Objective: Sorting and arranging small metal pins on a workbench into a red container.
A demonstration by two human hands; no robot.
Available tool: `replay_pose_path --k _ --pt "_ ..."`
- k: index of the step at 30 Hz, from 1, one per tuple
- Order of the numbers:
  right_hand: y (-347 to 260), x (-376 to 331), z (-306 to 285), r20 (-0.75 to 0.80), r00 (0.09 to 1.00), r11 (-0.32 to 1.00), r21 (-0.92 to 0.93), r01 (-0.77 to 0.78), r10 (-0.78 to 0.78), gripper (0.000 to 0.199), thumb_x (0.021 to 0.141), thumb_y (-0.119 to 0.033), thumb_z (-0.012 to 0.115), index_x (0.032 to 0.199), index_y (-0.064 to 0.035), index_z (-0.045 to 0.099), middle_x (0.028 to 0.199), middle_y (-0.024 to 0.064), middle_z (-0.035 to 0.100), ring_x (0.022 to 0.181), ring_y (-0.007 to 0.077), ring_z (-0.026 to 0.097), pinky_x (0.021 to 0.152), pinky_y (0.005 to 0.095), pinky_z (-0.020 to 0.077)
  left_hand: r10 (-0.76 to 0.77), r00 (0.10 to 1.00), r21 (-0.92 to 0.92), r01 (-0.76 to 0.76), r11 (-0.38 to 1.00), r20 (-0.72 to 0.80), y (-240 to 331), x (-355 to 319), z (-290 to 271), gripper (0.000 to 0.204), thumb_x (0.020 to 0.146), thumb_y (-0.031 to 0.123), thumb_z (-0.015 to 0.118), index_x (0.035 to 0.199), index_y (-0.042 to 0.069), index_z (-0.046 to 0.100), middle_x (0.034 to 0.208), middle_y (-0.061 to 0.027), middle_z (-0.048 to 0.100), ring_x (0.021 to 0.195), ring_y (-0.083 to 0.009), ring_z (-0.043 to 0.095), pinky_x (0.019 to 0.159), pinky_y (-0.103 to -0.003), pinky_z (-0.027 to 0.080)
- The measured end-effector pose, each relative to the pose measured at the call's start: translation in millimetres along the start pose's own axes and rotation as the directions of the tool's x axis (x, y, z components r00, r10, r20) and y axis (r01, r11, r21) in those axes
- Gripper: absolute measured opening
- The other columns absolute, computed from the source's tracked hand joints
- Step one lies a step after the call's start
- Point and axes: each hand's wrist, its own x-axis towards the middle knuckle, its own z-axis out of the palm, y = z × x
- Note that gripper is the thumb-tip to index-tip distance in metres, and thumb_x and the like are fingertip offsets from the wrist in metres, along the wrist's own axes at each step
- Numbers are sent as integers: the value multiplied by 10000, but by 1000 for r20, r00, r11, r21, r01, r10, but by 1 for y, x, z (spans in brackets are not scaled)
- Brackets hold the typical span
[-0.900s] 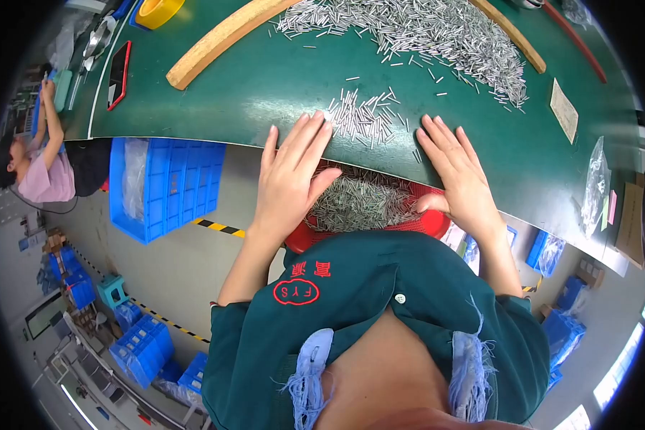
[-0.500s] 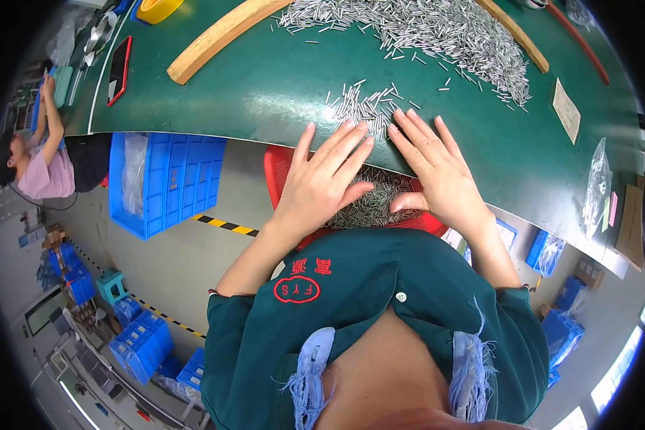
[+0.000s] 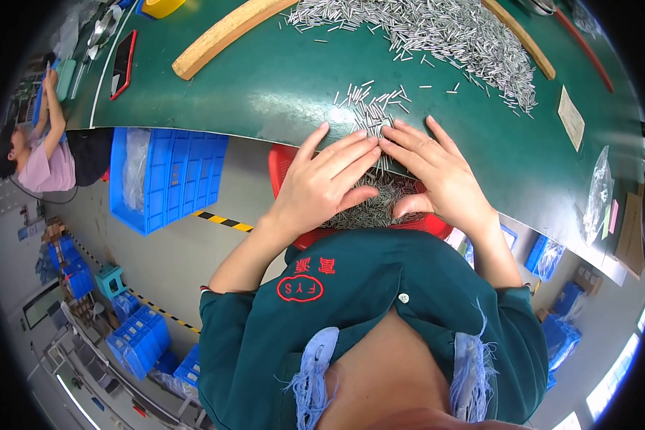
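Note:
My left hand (image 3: 326, 175) and my right hand (image 3: 437, 170) lie at the front edge of the green table (image 3: 265, 93), fingers stretched out and palms down. Their fingertips nearly meet at the near end of a small pile of short metal pins (image 3: 373, 111). Some pins show between the fingertips at the edge. Under the hands, a red plastic basket (image 3: 278, 166) sits against the table edge, holding many loose pins (image 3: 380, 201). Neither hand grips anything; both thumbs point inward above the basket.
A large heap of pins (image 3: 444, 32) spreads at the back between two curved wooden strips (image 3: 229, 34) (image 3: 524, 41). A red-edged phone (image 3: 124, 64) lies left, a paper card (image 3: 571, 118) right. A blue crate (image 3: 186, 179) stands left below the table; a co-worker (image 3: 46, 165) is beyond.
My hands have come closer together at the table edge, the right one shifting left. The near end of the small pile has narrowed between the fingertips, with pins now at the edge above the basket.

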Motion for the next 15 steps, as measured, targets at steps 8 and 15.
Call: replay_pose_path --k 8,15 --pt "-3 14 2 -26 1000 1000 -6 16 -17 946 703 -648 645 1431 -63 494 1500 128 466 1410 297 420 1189 500 283 -82 996 6 82 997 -37 -11 17 -2 603 802 426 733 1228 6 653 1305 -86 635 1258 -256 575 1105 -509 377" --pt "15 19 -8 -128 989 996 -36 -75 70 991 732 -670 626 1474 -44 426 1529 163 421 1453 313 354 1202 486 260 -173 985 159 171 972 1 -30 24 -7 799 808 546 683 1389 18 532 1460 -149 503 1390 -296 440 1151 -532 303"
